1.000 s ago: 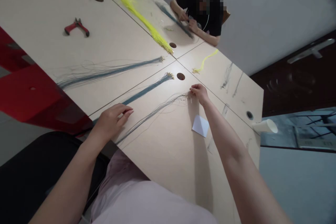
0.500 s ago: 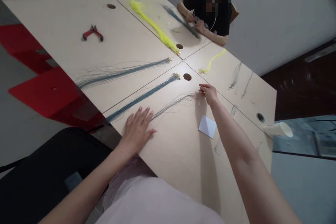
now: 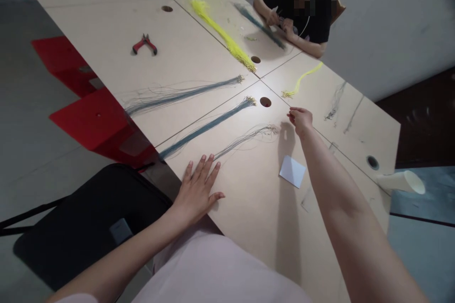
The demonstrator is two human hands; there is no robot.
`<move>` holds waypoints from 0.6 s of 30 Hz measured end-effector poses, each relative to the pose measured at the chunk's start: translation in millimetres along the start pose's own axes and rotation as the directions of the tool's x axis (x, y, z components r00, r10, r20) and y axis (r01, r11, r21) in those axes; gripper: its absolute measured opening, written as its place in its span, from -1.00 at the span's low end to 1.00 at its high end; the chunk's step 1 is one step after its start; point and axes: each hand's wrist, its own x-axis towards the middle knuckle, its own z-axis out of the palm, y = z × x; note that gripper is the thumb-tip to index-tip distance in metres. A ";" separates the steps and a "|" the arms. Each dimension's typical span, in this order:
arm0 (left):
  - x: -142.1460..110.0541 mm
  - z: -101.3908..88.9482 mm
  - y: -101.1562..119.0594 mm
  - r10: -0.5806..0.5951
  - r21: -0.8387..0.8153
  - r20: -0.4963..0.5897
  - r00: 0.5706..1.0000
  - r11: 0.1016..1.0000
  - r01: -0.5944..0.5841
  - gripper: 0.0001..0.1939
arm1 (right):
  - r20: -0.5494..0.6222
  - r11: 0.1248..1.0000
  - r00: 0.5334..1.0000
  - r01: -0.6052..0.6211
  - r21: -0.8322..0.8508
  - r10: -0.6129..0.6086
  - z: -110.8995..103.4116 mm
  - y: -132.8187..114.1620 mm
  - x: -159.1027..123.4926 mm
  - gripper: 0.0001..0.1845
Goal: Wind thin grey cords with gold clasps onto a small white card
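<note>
My left hand lies flat and open on the beige table, fingers spread over the near end of a thin bundle of grey wires. My right hand is raised just past the far end of that bundle, fingertips pinched together; whether a wire is between them is too fine to see. A thicker blue-grey wire bundle lies just left of the thin one. A small white paper square sits under my right forearm.
Another blue-grey bundle and a long yellow bundle lie farther out. Red pliers rest at far left. A small yellow bundle and a tipped paper cup are at right. A person in black works wires at the far side.
My left hand slid along the near end of the thin wires and flattened out with fingers spread. My right hand lifted slightly away from the wires' far end.
</note>
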 end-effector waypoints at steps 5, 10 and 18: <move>-3.9 1.0 -3.4 0.000 -0.006 0.058 0.998 1.000 0.001 -0.25 | -0.035 0.999 0.999 0.035 -0.010 -0.035 -1.0 -9.4 7.6 -0.84; -3.6 2.9 -4.7 0.000 0.002 0.062 0.998 1.000 0.000 -0.23 | -0.101 0.994 0.989 0.111 -0.012 -0.112 -12.3 -32.7 19.2 -0.82; -2.5 -0.3 -5.3 -0.002 0.014 0.073 0.997 1.000 0.001 -0.23 | -0.270 0.958 0.919 0.284 -0.049 -0.286 -54.9 -108.0 47.9 -0.81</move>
